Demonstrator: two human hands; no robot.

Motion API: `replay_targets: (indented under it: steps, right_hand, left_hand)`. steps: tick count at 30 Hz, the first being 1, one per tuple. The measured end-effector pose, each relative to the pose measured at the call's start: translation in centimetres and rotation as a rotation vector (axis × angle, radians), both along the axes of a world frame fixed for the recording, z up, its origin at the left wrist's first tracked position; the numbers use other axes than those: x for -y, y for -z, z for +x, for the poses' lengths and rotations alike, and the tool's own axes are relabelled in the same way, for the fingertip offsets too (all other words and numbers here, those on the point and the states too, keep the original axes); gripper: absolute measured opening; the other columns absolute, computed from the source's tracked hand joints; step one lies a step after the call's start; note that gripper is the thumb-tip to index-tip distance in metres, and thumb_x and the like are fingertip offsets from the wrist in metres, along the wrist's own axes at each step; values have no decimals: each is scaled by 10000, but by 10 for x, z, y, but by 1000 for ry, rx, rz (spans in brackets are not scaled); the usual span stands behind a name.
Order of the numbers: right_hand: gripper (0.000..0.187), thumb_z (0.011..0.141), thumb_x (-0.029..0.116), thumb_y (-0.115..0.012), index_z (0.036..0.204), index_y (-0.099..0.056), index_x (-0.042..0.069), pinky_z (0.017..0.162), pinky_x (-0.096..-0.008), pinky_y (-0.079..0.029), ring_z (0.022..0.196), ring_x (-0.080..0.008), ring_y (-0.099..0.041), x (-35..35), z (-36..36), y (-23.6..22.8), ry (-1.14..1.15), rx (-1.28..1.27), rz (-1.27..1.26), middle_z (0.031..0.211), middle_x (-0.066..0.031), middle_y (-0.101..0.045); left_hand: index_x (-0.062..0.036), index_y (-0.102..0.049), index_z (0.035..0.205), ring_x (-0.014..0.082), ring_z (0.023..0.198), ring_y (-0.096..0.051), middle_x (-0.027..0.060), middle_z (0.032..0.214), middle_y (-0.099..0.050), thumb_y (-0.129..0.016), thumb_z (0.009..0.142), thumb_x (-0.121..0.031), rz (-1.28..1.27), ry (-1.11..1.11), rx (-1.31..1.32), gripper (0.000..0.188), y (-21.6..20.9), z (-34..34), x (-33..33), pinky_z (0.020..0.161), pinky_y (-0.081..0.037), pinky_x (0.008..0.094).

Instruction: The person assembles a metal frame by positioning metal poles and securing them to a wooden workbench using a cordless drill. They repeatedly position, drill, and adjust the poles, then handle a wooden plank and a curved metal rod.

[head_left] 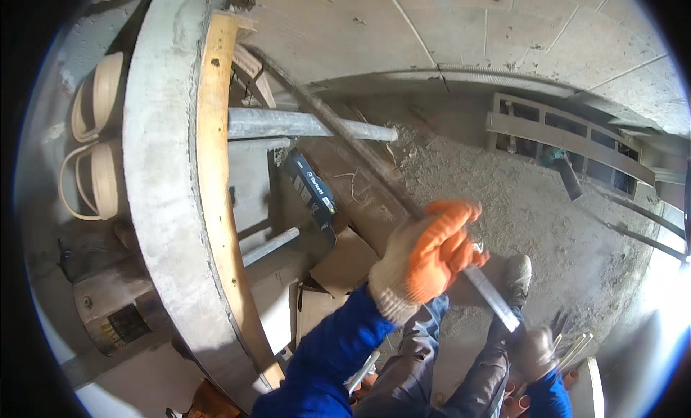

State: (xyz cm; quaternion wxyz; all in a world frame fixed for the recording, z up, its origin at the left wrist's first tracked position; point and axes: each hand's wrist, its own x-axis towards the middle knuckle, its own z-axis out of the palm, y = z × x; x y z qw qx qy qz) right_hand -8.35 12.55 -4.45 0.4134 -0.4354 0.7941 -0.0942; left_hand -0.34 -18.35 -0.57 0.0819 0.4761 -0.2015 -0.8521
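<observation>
My left hand [435,256], in an orange-coated knit glove, is closed around a long, narrow metal bar [491,295]. The bar slants from the upper left down to the lower right, its upper length dark and dirty, its lower end bright in the light. Close to that lower end is my right hand [534,354], in a greyish glove. It looks curled around something dark, which is too small and blurred to name. Both sleeves are blue.
A pale concrete ledge with a wooden board [216,151] curves along the left. Grey pipes [309,123], a dark printed box [311,184] and cardboard [347,263] lie beside it. At the upper right a slatted frame [568,141] rests on rough, debris-strewn ground. Orange pipe ends [517,405] show below.
</observation>
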Motion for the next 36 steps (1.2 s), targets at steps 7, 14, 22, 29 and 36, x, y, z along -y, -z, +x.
replay_targets:
  steps: [7,14,22,29,36]
  right_hand:
    - [321,912,79,-576,1231,-611,73,767,-439,-508,889,-325,-663,66,-342,119,181,-718,-549,1017,-171,-680]
    - [275,895,70,-585,1166,-630,79,720,-470,-507,828,-401,-658,53,-234,125,144,-752,-394,929,-193,-682]
    - [349,819,196,-716,1147,-633,108,660,-438,-553,569,-271,-620,25,195,-9,383,590,-391,673,-78,-625]
    - [344,782,251,-696,1106,-657,142,571,-400,-498,611,-249,-622,23,186,22,420,622,-302,780,-62,-649]
    - [414,702,94,-667,1115,-655,115,682,-391,-536,745,-272,-685,51,2,154,189,98,-418,964,-60,-716]
  left_hand:
    - [-52,-503,856,210,695,-585,38,759,-503,-594,911,-127,16,-192,-609,130,76,-199,54,661,-531,356]
    - [-54,-535,940,234,695,-592,50,729,-489,-561,923,-107,-15,-118,-648,61,78,-149,46,734,-521,427]
    - [-50,-544,1088,63,526,-349,-67,579,-303,-515,982,-167,-40,-115,168,160,-38,119,-1,500,-302,300]
    - [-82,-523,1044,94,557,-332,-68,600,-314,-434,1008,-191,9,-25,-195,145,-5,118,1,584,-337,298]
    - [-64,-580,1095,112,648,-457,-37,662,-424,-566,987,-252,-126,-43,-101,218,100,8,17,900,-470,460]
